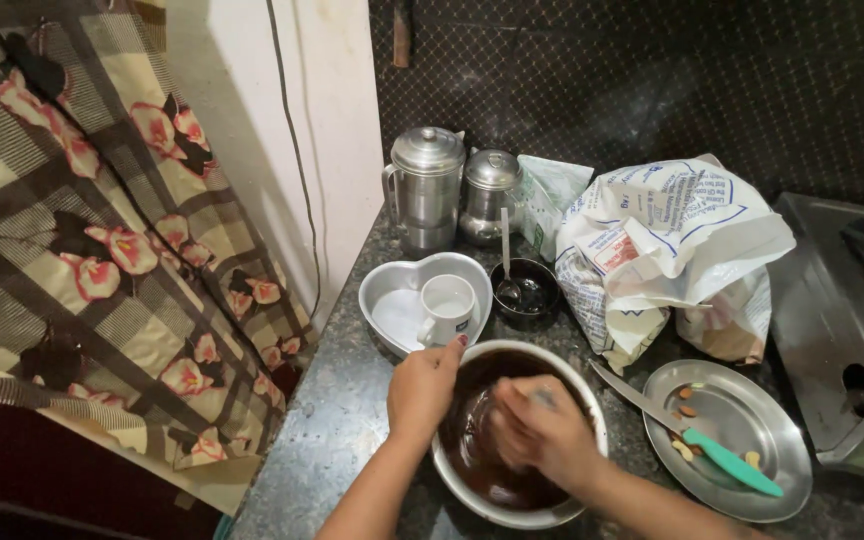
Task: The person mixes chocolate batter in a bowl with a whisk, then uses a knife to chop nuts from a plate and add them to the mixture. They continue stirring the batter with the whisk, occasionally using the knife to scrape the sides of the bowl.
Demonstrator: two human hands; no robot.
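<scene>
Both hands are working at the white bowl (512,510), the nearest thing on the dark speckled counter (342,420). The left hand (422,388) is gripping the bowl's rim, its grip closed on the edge; the right hand (542,425) is blurring inside the bowl, apparently stirring, though I cannot tell what its grip holds. The brown batter (477,450) is looking glossy and largely mixed, but it is not yet sitting in the heart-shaped tin (392,300) just beyond the bowl, where a white cup (448,308) is standing. Right of the bowl, a green-handled knife (697,440) is lying across a steel plate (742,460). Farther beyond are steel canisters (427,185), a crumpled bag (667,250) and a dark tiled wall (652,90).
</scene>
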